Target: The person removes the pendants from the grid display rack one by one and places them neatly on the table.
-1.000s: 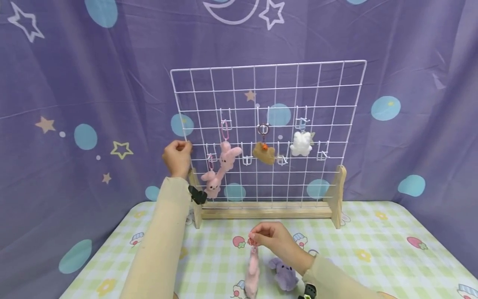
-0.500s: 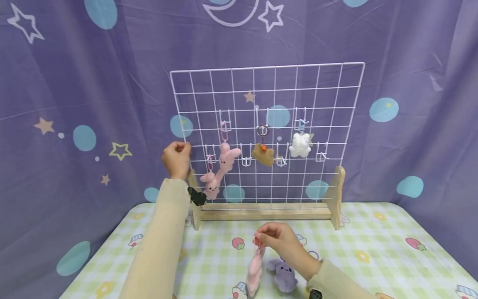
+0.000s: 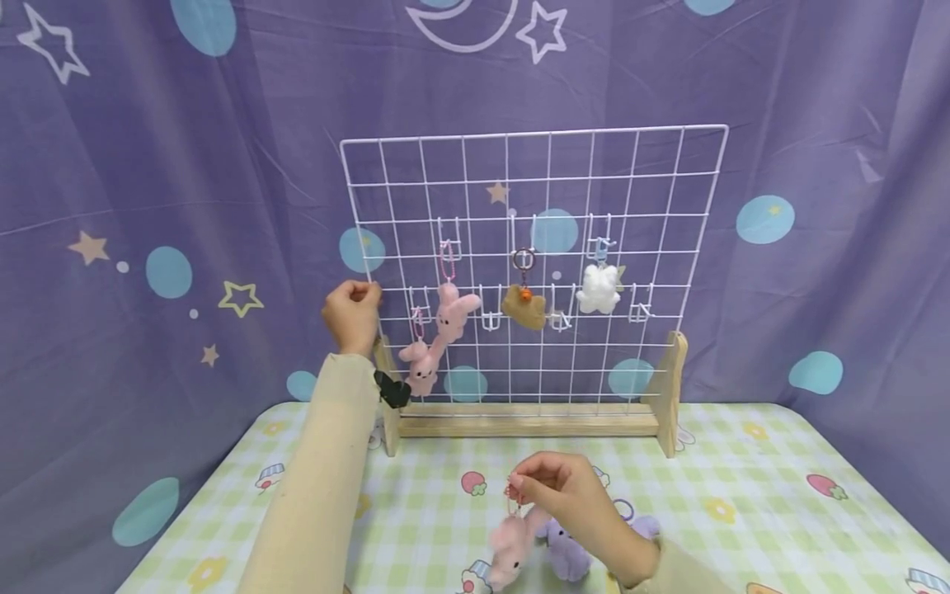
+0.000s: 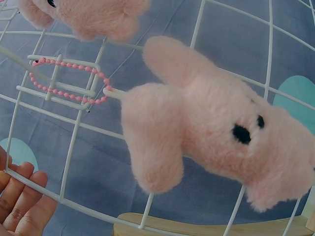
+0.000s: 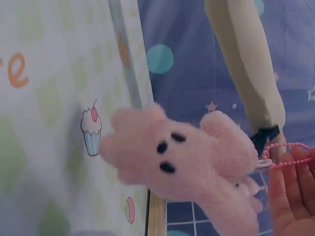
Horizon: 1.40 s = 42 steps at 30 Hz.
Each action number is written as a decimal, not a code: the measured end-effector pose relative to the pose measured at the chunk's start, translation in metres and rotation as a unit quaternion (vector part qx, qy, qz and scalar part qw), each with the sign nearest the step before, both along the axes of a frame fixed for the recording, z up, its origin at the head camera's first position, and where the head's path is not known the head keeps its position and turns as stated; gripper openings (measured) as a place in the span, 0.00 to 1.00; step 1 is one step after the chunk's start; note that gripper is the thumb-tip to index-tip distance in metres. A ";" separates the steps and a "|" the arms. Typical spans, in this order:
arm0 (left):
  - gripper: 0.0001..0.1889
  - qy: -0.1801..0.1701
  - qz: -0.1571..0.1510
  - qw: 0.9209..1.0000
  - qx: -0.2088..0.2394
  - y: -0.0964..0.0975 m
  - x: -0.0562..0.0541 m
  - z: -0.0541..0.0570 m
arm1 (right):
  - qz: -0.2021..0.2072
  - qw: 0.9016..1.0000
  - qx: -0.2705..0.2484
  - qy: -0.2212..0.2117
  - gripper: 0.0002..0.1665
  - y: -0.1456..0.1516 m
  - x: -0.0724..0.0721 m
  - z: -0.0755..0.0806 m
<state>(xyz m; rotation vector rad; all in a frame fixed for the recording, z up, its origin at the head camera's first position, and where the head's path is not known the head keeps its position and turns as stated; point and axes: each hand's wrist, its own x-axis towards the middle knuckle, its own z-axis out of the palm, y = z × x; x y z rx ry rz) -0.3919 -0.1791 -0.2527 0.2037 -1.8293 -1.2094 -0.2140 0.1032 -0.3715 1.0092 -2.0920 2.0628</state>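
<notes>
Left of centre in the head view, the left hand [image 3: 352,318] pinches the side wire of the white rack [image 3: 507,134], its grip closed. Beside it hangs a small pink bunny [image 3: 422,371], with a second pink bunny [image 3: 453,315] up to its right. At bottom centre a third pink bunny [image 3: 509,551] dangles over the desk [image 3: 416,511], its bead chain [image 3: 511,493] pinched in the closed grip of the right hand [image 3: 577,505]; a purple bunny [image 3: 568,559] is just beside. Mid-frame hangs a brown toy [image 3: 524,308]; farther right, a white bear [image 3: 598,290].
</notes>
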 end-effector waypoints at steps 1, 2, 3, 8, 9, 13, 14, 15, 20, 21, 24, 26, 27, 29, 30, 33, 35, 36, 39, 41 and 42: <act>0.10 0.000 -0.001 1.000 0.000 0.000 0.000 0.000 | 0.004 1.000 0.000 0.003 0.10 0.000 0.003 0.000; 0.10 0.001 -0.002 1.000 0.000 0.000 0.000 0.000 | 0.007 1.000 -0.001 0.006 0.09 -0.001 0.006 0.000; 0.10 0.001 -0.003 1.000 0.001 0.000 0.000 0.000 | 0.011 1.000 -0.001 0.006 0.09 -0.001 0.008 0.000; 0.09 0.004 -0.003 1.000 0.004 0.000 0.000 0.000 | 0.020 1.000 -0.006 0.010 0.09 -0.003 0.014 -0.004; 0.09 0.004 -0.003 1.000 0.004 0.000 0.000 0.000 | 0.016 1.000 -0.006 0.010 0.09 -0.003 0.014 -0.005; 0.09 0.003 -0.002 1.000 0.001 0.000 0.000 0.000 | -0.008 1.000 -0.007 -0.015 0.11 -0.004 0.011 -0.011; 0.10 0.003 -0.004 1.000 0.001 0.000 0.000 -0.001 | -0.016 1.000 -0.007 -0.025 0.12 -0.004 0.009 -0.013; 0.10 0.004 -0.004 1.000 0.000 -0.001 0.000 -0.001 | -0.023 0.999 -0.008 -0.034 0.13 -0.005 0.007 -0.014; 0.10 0.004 -0.002 1.000 -0.001 -0.002 -0.001 -0.003 | -0.056 0.995 -0.017 -0.084 0.15 -0.007 -0.006 -0.020; 0.10 0.003 0.000 1.000 -0.002 -0.001 -0.001 -0.003 | -0.062 0.993 -0.022 -0.097 0.16 -0.007 -0.009 -0.021; 0.10 0.005 0.002 1.000 -0.004 -0.001 -0.002 -0.002 | -0.079 0.986 -0.038 -0.143 0.18 -0.008 -0.014 -0.021; 0.10 0.006 0.003 1.000 -0.004 -0.001 -0.002 -0.002 | -0.087 0.982 -0.047 -0.164 0.18 -0.009 -0.017 -0.022; 0.10 0.006 0.003 1.000 -0.005 -0.001 -0.001 -0.002 | -0.092 0.980 -0.048 -0.169 0.18 -0.010 -0.018 -0.022; 0.09 0.006 0.003 1.000 -0.006 -0.001 -0.001 -0.002 | -0.099 0.978 -0.049 -0.174 0.18 -0.011 -0.020 -0.024; 0.09 0.006 0.003 1.000 -0.005 -0.001 -0.001 -0.002 | -0.104 0.978 -0.048 -0.174 0.18 -0.011 -0.022 -0.025; 0.09 0.004 0.001 1.000 -0.004 0.000 -0.001 -0.002 | -0.120 0.977 -0.045 -0.169 0.17 -0.013 -0.026 -0.028; 0.10 0.002 0.001 1.000 -0.005 0.000 -0.001 -0.002 | -0.133 0.976 -0.042 -0.166 0.16 -0.014 -0.029 -0.029; 0.10 0.002 0.001 1.000 -0.005 0.000 -0.001 -0.002 | -0.140 0.976 -0.040 -0.164 0.16 -0.015 -0.030 -0.030; 0.10 0.000 0.000 1.000 -0.004 0.000 0.000 -0.001 | -0.159 0.974 -0.023 -0.158 0.15 -0.018 -0.036 -0.033; 0.10 -0.002 -0.001 1.000 -0.003 0.000 -0.001 -0.001 | -0.170 0.972 -0.009 -0.160 0.14 -0.020 -0.041 -0.035; 0.10 -0.002 -0.002 1.000 -0.002 0.000 -0.001 -0.001 | -0.175 0.971 -0.003 -0.161 0.14 -0.022 -0.043 -0.036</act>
